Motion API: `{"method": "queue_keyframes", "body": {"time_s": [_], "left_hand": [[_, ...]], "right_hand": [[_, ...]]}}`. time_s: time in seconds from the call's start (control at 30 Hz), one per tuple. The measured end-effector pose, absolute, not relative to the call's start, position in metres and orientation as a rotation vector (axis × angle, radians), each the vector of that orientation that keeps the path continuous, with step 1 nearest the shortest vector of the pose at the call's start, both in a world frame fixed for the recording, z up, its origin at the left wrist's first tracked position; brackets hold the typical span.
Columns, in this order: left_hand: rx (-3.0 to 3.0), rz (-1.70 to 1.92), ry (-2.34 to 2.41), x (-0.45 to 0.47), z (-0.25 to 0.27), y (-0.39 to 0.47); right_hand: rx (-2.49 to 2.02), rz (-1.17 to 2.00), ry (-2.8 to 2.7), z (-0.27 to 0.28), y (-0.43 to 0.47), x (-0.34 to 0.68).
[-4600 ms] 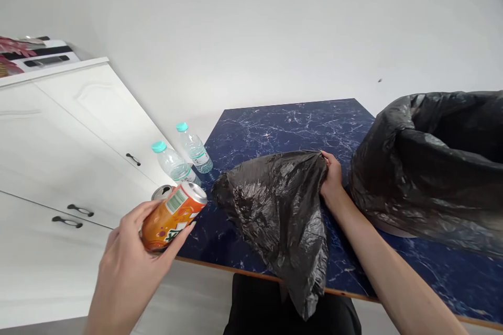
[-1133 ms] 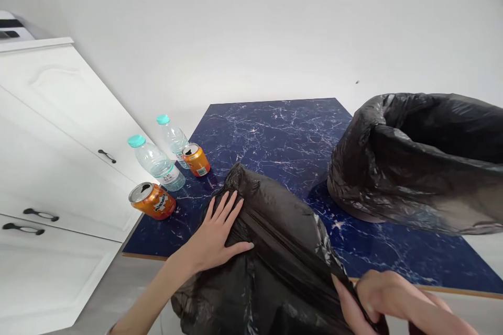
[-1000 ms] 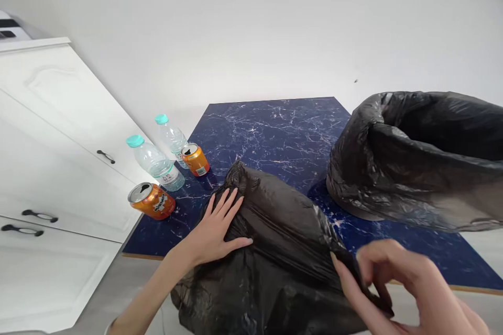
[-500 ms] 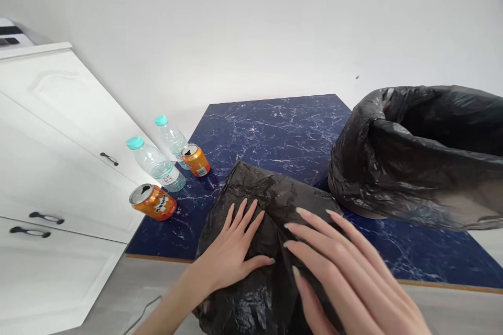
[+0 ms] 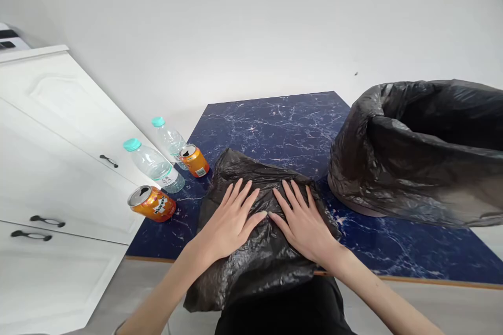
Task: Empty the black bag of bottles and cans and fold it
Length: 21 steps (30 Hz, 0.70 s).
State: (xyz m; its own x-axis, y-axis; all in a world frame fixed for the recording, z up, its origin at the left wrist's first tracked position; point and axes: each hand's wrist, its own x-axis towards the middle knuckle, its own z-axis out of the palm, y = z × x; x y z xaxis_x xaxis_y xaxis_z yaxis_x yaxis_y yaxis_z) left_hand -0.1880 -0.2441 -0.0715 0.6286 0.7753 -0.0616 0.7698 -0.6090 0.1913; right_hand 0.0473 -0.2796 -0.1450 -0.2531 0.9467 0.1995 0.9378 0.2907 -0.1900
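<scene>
A black plastic garbage bag (image 5: 251,267) lies folded and crumpled at the table's front edge, its near part hanging over. My left hand (image 5: 230,220) rests flat on the bag's left half, fingers spread. On the right half lies my right hand (image 5: 304,225), also flat with fingers apart. The two thumbs almost meet at the middle. Neither hand grips anything. To the right stands a bin lined with another black bag (image 5: 412,167), its mouth open and the bag folded over the rim.
Left of the bag stand two orange soda cans (image 5: 157,205) (image 5: 195,161) and two clear bottles with turquoise caps (image 5: 155,165) (image 5: 170,138). The blue marbled table (image 5: 271,120) meets a white wall. A white cabinet (image 5: 58,157) is on the left.
My right hand has come down from above onto the bag, beside my left. The bag's near part has been drawn up and looks flatter. The cans, bottles and bin stay put.
</scene>
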Motion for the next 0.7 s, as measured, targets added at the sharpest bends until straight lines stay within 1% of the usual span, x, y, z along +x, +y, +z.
{"method": "queue_keyframes", "body": {"time_s": [0.07, 0.17, 0.27, 0.37, 0.53, 0.7], "left_hand": [[2.663, 0.033, 1.251, -0.177, -0.071, -0.244], [2.661, 0.009, 1.27, -0.174, -0.085, -0.244], [2.68, 0.052, 1.289, -0.181, -0.103, -0.244], [2.726, 0.129, 1.265, -0.192, -0.109, -0.245], [2.741, 0.292, 1.12, -0.222, -0.096, -0.257], [2.679, 0.44, 0.969, -0.266, -0.078, -0.286]], "right_hand": [[-1.724, 0.053, -2.293, -0.143, -0.271, 0.045], [-1.707, 0.053, -2.301, -0.143, -0.265, 0.047], [-1.668, 0.076, -2.3, -0.143, -0.265, 0.053], [-1.614, 0.106, -2.302, -0.145, -0.267, 0.062], [-1.507, 0.133, -2.313, -0.136, -0.276, 0.076], [-1.091, 0.093, -2.566, -0.1, -0.312, 0.101]]}}
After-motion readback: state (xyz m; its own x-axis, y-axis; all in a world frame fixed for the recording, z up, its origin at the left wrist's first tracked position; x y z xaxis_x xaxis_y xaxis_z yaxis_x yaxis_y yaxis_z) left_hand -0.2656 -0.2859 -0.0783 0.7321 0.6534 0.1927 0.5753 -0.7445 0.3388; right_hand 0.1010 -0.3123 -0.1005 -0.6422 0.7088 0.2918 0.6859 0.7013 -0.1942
